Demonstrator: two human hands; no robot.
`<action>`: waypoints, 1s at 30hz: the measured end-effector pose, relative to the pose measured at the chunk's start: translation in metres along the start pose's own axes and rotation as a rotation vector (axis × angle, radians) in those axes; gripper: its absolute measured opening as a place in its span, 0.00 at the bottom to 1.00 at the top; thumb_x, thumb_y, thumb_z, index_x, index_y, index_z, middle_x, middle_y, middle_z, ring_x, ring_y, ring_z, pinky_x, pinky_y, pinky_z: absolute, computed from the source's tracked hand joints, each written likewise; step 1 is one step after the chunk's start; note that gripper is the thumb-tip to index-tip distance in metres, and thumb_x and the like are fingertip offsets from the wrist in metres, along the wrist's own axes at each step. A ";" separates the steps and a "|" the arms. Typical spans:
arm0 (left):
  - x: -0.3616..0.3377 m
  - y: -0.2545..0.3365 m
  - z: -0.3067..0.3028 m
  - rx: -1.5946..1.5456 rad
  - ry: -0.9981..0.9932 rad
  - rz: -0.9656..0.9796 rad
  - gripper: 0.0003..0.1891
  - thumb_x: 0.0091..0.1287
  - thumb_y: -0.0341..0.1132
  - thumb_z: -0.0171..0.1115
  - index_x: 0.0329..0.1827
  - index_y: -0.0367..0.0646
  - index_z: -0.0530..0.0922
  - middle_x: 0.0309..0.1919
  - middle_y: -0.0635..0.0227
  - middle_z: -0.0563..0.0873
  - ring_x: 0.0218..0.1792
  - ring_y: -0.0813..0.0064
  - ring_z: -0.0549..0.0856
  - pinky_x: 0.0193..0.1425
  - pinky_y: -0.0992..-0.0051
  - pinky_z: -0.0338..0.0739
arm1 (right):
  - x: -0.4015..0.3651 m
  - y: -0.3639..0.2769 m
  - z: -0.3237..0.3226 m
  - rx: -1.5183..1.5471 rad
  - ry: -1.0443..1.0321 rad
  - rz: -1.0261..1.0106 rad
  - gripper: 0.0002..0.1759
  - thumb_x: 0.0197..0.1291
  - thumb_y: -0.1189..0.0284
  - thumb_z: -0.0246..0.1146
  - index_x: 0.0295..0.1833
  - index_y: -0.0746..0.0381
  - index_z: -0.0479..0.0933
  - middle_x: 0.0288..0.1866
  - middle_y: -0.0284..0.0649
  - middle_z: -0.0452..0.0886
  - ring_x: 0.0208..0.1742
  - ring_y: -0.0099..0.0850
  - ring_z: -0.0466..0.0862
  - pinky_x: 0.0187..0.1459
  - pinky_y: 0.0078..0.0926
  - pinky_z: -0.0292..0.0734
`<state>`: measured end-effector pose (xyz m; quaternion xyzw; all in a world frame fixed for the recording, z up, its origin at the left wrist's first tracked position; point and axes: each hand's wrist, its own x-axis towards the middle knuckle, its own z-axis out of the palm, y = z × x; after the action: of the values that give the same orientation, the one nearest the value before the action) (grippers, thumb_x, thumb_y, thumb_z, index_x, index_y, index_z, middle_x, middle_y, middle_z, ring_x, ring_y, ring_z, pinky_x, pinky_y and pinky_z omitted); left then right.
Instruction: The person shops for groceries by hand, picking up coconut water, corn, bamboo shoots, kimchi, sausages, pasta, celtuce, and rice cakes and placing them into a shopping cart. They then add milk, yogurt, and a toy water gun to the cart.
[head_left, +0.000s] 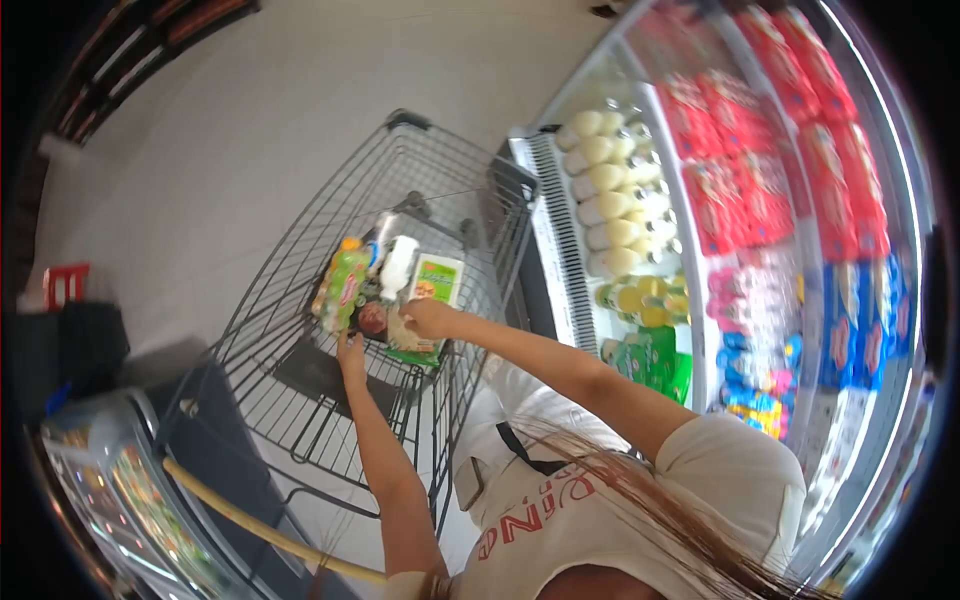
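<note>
Both of my hands reach down into a grey wire shopping cart [262, 352]. My right hand [430, 318] is closed, its fingers curled at a clear packet with pale contents and a green edge [412, 354]. Beside those fingers lies a round dark-red item [372, 319]. My left hand [351, 358] has its fingertips drawn together at the lower end of a green bottle with an orange cap [348, 285]; what they grip, if anything, is hidden. A white bottle [398, 268] and a green-and-white package [437, 278] lie farther in.
To the right stands a refrigerated shelf with several pale bottles [605, 207], red packs [715, 205] and blue packs [838, 325]. A glass-fronted display case [130, 490] with a yellow rail [250, 528] is at the lower left. Pale floor [330, 60] stretches beyond the cart.
</note>
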<state>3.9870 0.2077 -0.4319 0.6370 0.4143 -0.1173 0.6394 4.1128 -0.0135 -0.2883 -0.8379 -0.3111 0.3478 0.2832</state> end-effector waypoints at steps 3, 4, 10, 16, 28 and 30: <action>-0.083 0.041 0.036 0.014 -0.073 -0.076 0.25 0.69 0.37 0.55 0.69 0.43 0.67 0.54 0.65 0.77 0.41 0.75 0.80 0.40 0.74 0.74 | -0.089 -0.034 -0.010 -0.064 0.052 0.120 0.16 0.56 0.66 0.62 0.49 0.60 0.79 0.43 0.49 0.83 0.48 0.46 0.82 0.55 0.44 0.72; -0.114 0.056 0.051 0.044 -0.116 -0.130 0.24 0.69 0.37 0.54 0.68 0.44 0.69 0.48 0.66 0.79 0.35 0.78 0.81 0.32 0.78 0.73 | -0.114 -0.040 -0.010 -0.130 0.073 0.100 0.15 0.56 0.64 0.62 0.46 0.60 0.80 0.41 0.48 0.83 0.48 0.43 0.82 0.58 0.45 0.70; -0.250 0.120 0.074 0.657 -0.512 -0.094 0.19 0.71 0.37 0.50 0.64 0.46 0.73 0.32 0.72 0.79 0.27 0.80 0.81 0.25 0.79 0.70 | -0.202 -0.057 0.034 -0.276 0.490 -0.196 0.17 0.64 0.57 0.57 0.42 0.60 0.81 0.47 0.45 0.80 0.62 0.40 0.72 0.74 0.50 0.47; -0.319 0.087 0.082 0.834 -0.357 0.328 0.18 0.71 0.36 0.46 0.61 0.40 0.72 0.37 0.48 0.84 0.34 0.52 0.85 0.40 0.58 0.76 | -0.200 -0.053 0.050 -0.324 0.538 -0.205 0.21 0.66 0.55 0.53 0.43 0.62 0.79 0.56 0.48 0.74 0.68 0.46 0.66 0.75 0.51 0.43; -0.370 0.059 0.090 1.064 0.125 0.534 0.12 0.71 0.40 0.47 0.52 0.49 0.75 0.33 0.50 0.86 0.35 0.45 0.85 0.38 0.50 0.76 | -0.219 -0.083 0.071 -0.353 0.404 -0.004 0.32 0.66 0.51 0.50 0.58 0.68 0.75 0.67 0.51 0.69 0.74 0.47 0.60 0.76 0.48 0.41; -0.368 0.052 0.084 1.064 0.088 0.519 0.13 0.71 0.40 0.47 0.52 0.49 0.75 0.33 0.50 0.86 0.34 0.44 0.84 0.38 0.50 0.76 | -0.222 -0.089 0.074 -0.371 0.398 0.020 0.31 0.66 0.50 0.50 0.57 0.68 0.76 0.66 0.51 0.70 0.74 0.47 0.61 0.76 0.48 0.41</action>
<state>3.8226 0.0000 -0.1572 0.9547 0.1554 -0.1223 0.2225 3.9025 -0.0965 -0.1811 -0.9304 -0.2993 0.1159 0.1772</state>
